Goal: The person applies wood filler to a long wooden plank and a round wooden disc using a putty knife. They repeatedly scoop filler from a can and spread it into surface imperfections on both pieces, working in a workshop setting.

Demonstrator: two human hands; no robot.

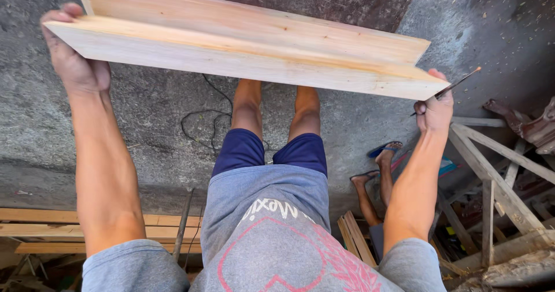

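Head view: both hands [78, 67] grip the ends of joined wooden boards [248, 43].

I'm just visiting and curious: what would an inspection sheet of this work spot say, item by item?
Surface: rough grey concrete floor, dusty, with shavings at the right.
Job's things: two pale wooden boards joined along one long edge in an L, held up level above the floor.
Clutter: stacked planks at lower left; a wooden frame and scrap wood at right.
Grippers: left hand grips the boards' left end; right hand supports the right end and also holds a thin pencil-like stick.
Cables: a thin black cable loops on the floor.
Surroundings: another person's legs in blue sandals at right.
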